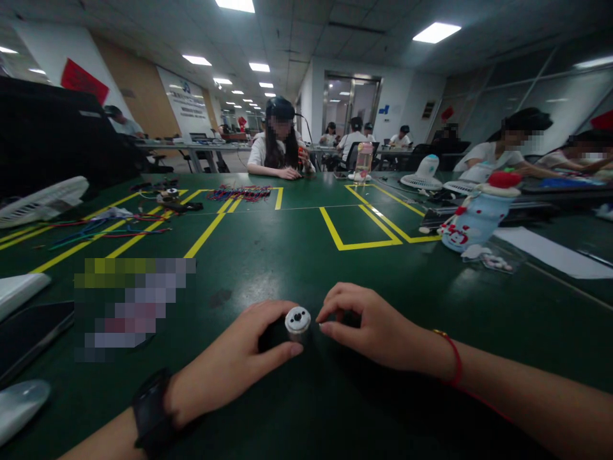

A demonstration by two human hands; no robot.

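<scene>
Holding step: left hand (pixel 230 367) grip clamped on small metal motor (pixel 297 324), upright on green surface (pixel 287 255). Right hand (pixel 378 332) fingertips together, touching it. Next needs steady, gentle fingers.

table (pixel 297 255): dark green, yellow taped lines
ceiling lights (pixel 435 32): bright panels, top of frame
doorway (pixel 352 99): upper centre
glass wall (pixel 517 96): upper right

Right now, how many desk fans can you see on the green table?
2: one white fan lying at the far left edge, one white fan standing far right of centre, beyond the yellow lines. Others may be hidden.
</scene>
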